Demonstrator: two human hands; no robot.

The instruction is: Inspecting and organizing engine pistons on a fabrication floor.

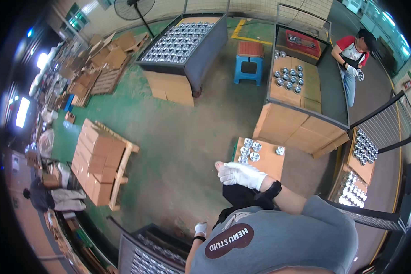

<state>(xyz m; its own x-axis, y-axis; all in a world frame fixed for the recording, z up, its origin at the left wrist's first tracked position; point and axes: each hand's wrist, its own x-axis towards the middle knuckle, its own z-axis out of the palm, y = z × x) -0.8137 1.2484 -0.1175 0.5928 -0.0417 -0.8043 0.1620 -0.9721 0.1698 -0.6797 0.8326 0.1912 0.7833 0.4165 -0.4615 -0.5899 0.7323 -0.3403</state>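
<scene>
My right hand [243, 175], in a white glove with a bare fingertip showing, reaches out in front of my body, its fingers stretched out to the left. Nothing shows in it. Just beyond it, several shiny round metal parts [255, 146] rest on a cardboard-topped surface [271, 160]. My left hand [201, 229], also gloved in white, hangs low beside my body. Its fingers are too small to make out. Nearest to it is a dark-framed cart [144, 246] holding rows of shiny metal parts.
A cardboard-lined bin [301, 123] with metal parts stands ahead right; a co-worker [354, 59] beside it holds a shiny part. Also around are a blue stool [248, 68], a full parts cart [182, 43], a carton pallet [100, 160] and another person [55, 196] far left.
</scene>
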